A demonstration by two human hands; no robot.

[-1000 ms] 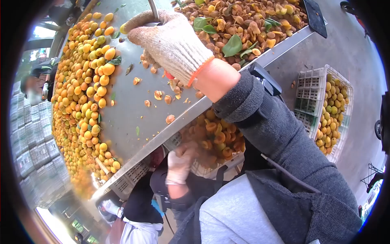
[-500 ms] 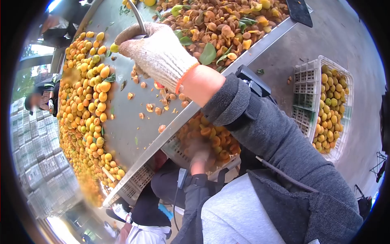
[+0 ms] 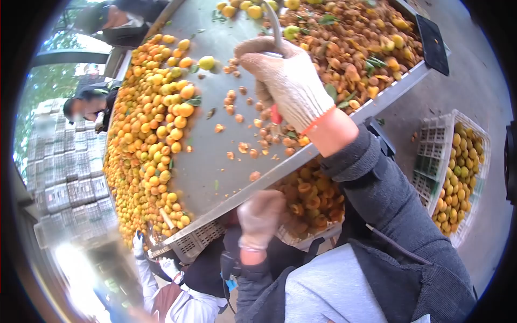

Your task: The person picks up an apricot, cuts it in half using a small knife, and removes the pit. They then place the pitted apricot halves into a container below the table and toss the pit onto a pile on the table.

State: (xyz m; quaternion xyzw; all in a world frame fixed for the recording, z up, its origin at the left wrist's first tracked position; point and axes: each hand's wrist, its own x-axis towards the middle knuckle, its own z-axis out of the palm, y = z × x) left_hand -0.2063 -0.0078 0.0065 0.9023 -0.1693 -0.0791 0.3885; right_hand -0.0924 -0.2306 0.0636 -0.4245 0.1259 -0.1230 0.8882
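Note:
My right hand (image 3: 288,81), in a white knit glove with an orange cuff, is closed around a curved knife (image 3: 276,27). Its metal blade points up toward the far side, and a bit of red shows below the fist. Loose pits (image 3: 253,153) lie on the metal table (image 3: 215,177) beneath and beside this hand. My left hand (image 3: 261,215), also gloved, hovers by the table's near edge, beside a crate of opened apricots (image 3: 312,199). Motion blur hides its fingers and anything in them. A yellow-green apricot (image 3: 206,63) rests left of the knife hand.
Whole apricots (image 3: 156,124) cover the table's left side. A heap of pits and scraps (image 3: 350,54) fills the right, with a dark flat phone-like object (image 3: 432,46) at the edge. A fruit-filled white crate (image 3: 452,172) stands on the floor. Another person's gloved hand (image 3: 169,268) is nearby.
The camera view has shifted. My left hand has come up and left from over the crate to the table edge. My right hand, still with the knife, has moved right toward the pit heap.

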